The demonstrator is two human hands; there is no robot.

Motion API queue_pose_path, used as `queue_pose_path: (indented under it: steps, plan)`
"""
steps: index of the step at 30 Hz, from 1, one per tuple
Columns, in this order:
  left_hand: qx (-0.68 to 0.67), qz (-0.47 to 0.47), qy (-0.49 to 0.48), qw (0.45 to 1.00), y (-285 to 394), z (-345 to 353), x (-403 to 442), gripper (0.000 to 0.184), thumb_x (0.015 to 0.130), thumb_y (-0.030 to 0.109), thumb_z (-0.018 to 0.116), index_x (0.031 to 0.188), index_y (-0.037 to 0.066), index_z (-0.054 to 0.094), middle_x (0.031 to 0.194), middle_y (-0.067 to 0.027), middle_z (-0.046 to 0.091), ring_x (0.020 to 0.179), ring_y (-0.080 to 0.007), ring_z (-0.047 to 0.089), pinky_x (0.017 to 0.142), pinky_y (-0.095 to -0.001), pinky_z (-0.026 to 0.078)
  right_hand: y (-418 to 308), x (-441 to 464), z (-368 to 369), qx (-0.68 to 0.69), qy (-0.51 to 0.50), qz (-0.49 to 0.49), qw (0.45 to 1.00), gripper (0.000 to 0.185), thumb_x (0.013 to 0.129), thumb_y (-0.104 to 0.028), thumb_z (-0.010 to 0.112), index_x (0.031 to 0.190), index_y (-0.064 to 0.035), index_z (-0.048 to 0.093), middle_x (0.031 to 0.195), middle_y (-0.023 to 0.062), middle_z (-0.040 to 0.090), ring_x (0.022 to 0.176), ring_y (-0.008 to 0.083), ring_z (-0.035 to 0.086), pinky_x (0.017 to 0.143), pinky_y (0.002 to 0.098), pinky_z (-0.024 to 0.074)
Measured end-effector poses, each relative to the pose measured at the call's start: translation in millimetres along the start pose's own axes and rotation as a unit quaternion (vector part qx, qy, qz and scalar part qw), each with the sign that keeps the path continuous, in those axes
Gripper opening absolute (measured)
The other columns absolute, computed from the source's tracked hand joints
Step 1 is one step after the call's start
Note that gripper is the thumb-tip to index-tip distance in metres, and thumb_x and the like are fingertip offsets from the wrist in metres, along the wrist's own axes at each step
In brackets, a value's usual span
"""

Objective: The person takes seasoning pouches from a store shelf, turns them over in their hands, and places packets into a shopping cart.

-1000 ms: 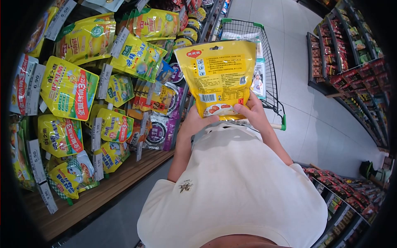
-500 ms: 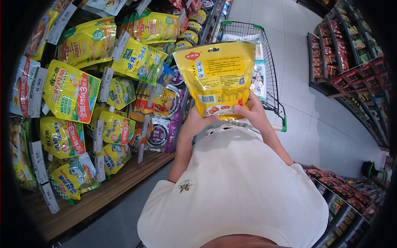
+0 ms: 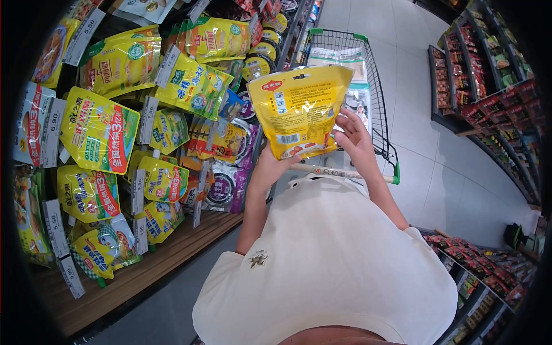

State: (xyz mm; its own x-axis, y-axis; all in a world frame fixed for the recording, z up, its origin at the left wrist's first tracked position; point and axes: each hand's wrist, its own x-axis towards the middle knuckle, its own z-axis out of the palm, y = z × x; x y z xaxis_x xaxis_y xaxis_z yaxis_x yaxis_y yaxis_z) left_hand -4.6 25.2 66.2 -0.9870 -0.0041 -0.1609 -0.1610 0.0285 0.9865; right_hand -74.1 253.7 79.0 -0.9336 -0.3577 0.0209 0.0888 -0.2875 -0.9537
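A yellow seasoning packet (image 3: pixel 302 112), its printed back facing me, is tilted in front of my chest. Printed text, a barcode and a hanging hole near its top can be seen. My left hand (image 3: pixel 270 167) grips its lower left corner, with the fingers hidden behind it. Beside the packet's right edge, my right hand (image 3: pixel 357 141) has its fingers apart and slightly curled. The thumb is very close to that edge; whether it touches cannot be made out.
Behind the packet stands a wire shopping cart (image 3: pixel 376 98) with packaged goods (image 3: pixel 359 106) inside and a handle (image 3: pixel 328 171) near my waist. A shelf (image 3: pixel 155 253) with yellow pouches (image 3: pixel 99 129) and price tags lines the left. More racks (image 3: pixel 483 75) stand across the tiled floor (image 3: pixel 428 138).
My right hand has loosened from the packet's lower right corner and shifted slightly right, fingers spreading. The packet has tilted a little in my left hand.
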Motion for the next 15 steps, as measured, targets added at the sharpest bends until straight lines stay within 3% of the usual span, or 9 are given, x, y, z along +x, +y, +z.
queue_pose_path:
  steps: [8, 11, 12, 15]
  plan:
    - [0.024, -0.014, 0.038, 0.999, -1, -5, 4, 0.052, 0.078, 0.006, 0.077, 0.124, -0.002, 0.052, 0.118, -0.0089, 0.063, 0.106, -0.0152, 0.059, 0.092, -0.0296, 0.047, -7, 11, -11, -0.002, 0.024, -0.017, 1.000, 0.045, 0.094, -0.008, 0.058, 0.135, 0.0009, 0.042, 0.122, 0.0159, 0.058, 0.120, 0.0240, 0.054, 0.100, 0.0342, 0.0446]
    - [0.059, -0.018, 0.047, 0.997, -3, -5, 5, 0.054, 0.079, 0.005, 0.076, 0.127, 0.000, 0.051, 0.121, -0.0107, 0.062, 0.109, -0.0170, 0.060, 0.092, -0.0306, 0.047, -6, 13, -15, -0.030, -0.011, -0.014, 0.999, 0.041, 0.102, -0.019, 0.045, 0.135, 0.0036, 0.042, 0.121, 0.0179, 0.060, 0.118, 0.0254, 0.056, 0.094, 0.0383, 0.0502]
    - [0.074, -0.018, 0.047, 0.996, -4, -5, 6, 0.055, 0.079, 0.005, 0.075, 0.128, 0.001, 0.051, 0.123, -0.0116, 0.062, 0.110, -0.0180, 0.060, 0.093, -0.0310, 0.047, -6, 12, -15, 0.019, -0.022, 0.020, 0.999, 0.044, 0.102, -0.025, 0.044, 0.135, 0.0036, 0.042, 0.122, 0.0182, 0.059, 0.118, 0.0258, 0.056, 0.094, 0.0387, 0.0507]
    - [0.265, 0.113, 0.094, 0.953, 0, 1, 9, 0.063, 0.077, 0.002, 0.072, 0.135, 0.012, 0.050, 0.123, -0.0122, 0.060, 0.108, -0.0305, 0.061, 0.090, -0.0372, 0.049, -8, 9, -12, 0.146, -0.051, 0.097, 0.983, 0.063, 0.101, -0.049, 0.038, 0.137, 0.0032, 0.040, 0.127, 0.0206, 0.055, 0.119, 0.0280, 0.055, 0.093, 0.0435, 0.0523]
